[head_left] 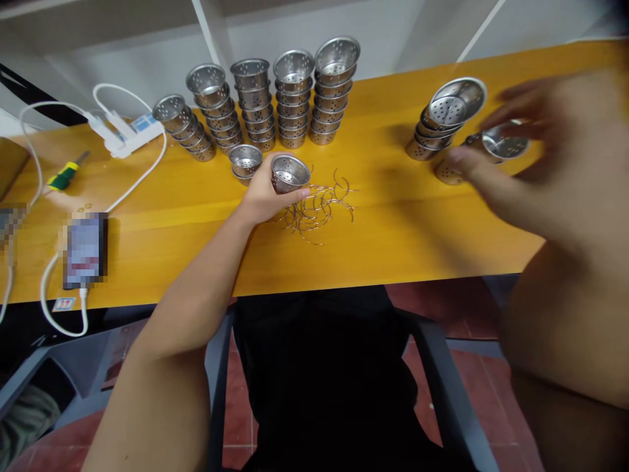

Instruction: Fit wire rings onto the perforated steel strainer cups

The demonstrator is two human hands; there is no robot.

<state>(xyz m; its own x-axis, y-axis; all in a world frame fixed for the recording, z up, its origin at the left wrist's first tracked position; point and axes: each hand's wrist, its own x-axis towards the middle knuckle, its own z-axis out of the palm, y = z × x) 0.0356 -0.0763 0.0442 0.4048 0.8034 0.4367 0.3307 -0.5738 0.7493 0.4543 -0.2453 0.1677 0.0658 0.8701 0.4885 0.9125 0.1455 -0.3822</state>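
My left hand (268, 191) is wrapped round a small perforated metal cup (289, 173) on the yellow table (393, 216), just left of a loose heap of thin wire rings (317, 206). Another cup (244, 160) stands right behind that hand. My right hand (531, 147) is blurred by motion at the right; its fingers close around a perforated metal cup (504, 143) beside a short leaning stack of cups (445, 118).
Several tall stacks of the same cups (275, 101) line the table's back edge. At the left lie a white power strip (125, 131) with cables, a green-and-yellow screwdriver (66, 172) and a phone (84, 250). A chair is below the table's front edge.
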